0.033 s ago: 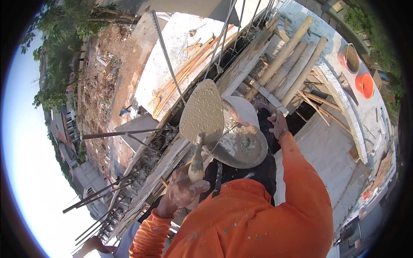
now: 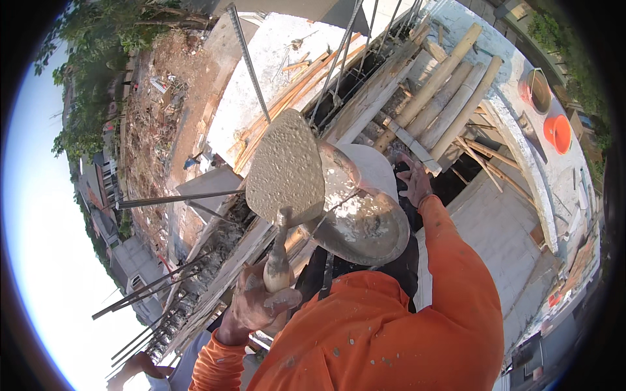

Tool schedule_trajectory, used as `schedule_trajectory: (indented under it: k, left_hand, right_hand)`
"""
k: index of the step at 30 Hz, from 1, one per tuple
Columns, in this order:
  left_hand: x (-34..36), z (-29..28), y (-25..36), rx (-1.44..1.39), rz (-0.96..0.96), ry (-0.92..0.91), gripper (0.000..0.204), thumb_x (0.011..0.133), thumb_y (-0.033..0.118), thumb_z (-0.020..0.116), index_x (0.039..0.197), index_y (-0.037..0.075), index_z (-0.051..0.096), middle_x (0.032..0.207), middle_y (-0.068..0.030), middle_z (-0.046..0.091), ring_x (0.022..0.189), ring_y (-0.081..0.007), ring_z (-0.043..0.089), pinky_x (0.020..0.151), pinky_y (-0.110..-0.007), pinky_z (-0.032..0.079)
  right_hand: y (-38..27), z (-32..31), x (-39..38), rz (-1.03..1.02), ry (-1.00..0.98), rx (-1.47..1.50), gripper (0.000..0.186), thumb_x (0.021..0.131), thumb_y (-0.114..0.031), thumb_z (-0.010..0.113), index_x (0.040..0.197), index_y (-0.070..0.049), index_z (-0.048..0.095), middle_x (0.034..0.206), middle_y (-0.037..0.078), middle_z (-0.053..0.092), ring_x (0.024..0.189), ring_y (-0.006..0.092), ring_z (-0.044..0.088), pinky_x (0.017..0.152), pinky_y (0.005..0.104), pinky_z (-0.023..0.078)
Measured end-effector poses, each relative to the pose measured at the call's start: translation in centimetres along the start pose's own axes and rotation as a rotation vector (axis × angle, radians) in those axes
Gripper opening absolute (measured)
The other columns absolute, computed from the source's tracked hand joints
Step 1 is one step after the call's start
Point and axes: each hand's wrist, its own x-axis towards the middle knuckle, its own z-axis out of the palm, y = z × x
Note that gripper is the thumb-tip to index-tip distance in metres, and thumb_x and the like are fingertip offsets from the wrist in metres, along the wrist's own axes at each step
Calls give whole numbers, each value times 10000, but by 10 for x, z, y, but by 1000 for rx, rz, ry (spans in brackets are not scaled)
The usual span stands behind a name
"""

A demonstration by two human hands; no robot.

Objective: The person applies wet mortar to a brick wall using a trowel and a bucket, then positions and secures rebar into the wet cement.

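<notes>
My left hand (image 2: 257, 296) is closed on the wooden handle of a trowel (image 2: 285, 169), whose blade carries a spread of wet grey mortar. Just right of the blade is a mortar-smeared metal pan (image 2: 368, 228) with a pale curved piece behind it. My right hand (image 2: 413, 180) reaches forward beside the end of a short wooden batten (image 2: 407, 143), its fingers apart and slightly bent; whether the fingertips touch the wood is unclear.
Rebars (image 2: 251, 65) stick up along a timber formwork edge (image 2: 372, 85). Poles (image 2: 443, 78) lie over a dark opening. An orange bucket (image 2: 557, 133) and another bucket (image 2: 536, 91) stand on the right slab. A co-worker's arm (image 2: 140, 365) shows at lower left, near more rebars.
My left hand and the loaded trowel have moved left, uncovering more of the pan. My right hand has shifted slightly left, its fingers looser beside the batten.
</notes>
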Motion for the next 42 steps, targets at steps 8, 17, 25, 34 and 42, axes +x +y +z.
schedule_trajectory:
  k: [8, 17, 25, 34, 42]
  left_hand:
    - [-66, -26, 64, -346, -227, 511, 441, 496, 102, 639, 869, -97, 515, 556, -58, 494, 438, -129, 436, 438, -276, 371]
    - [-28, -5, -19, 310, 284, 419, 479, 583, 210, 695, 956, -46, 540, 780, -160, 590, 728, -332, 576, 702, -405, 422]
    - [20, -1, -113, 298, 49, 720, 466, 612, 152, 642, 1027, 1, 494, 875, -180, 563, 859, -355, 538, 746, -449, 406]
    - [21, -22, -177, 224, 18, 837, 486, 597, 132, 615, 1061, 34, 509, 950, -166, 524, 946, -377, 485, 875, -480, 360]
    - [28, -21, -164, 154, 11, 875, 431, 571, 104, 610, 987, 36, 521, 866, -145, 483, 894, -362, 471, 894, -483, 345]
  right_hand:
    - [69, 206, -16, 74, -626, 158, 521, 865, -451, 417, 1269, -124, 386, 1000, 52, 526, 1134, 214, 398, 997, 455, 210]
    - [84, 196, -87, -3, -546, -163, 475, 855, -416, 439, 1222, -118, 397, 990, 48, 529, 1095, 205, 418, 961, 428, 242]
    - [145, 247, -82, -264, -679, -614, 434, 847, -385, 459, 1180, -112, 408, 981, 44, 532, 1060, 197, 436, 929, 403, 271]
    - [154, 277, -90, -288, -675, -675, 389, 837, -351, 482, 1133, -106, 420, 972, 39, 535, 1021, 189, 456, 892, 376, 303]
    - [149, 282, -94, -279, -689, -664, 349, 828, -320, 502, 1091, -101, 430, 963, 35, 537, 987, 181, 474, 860, 352, 332]
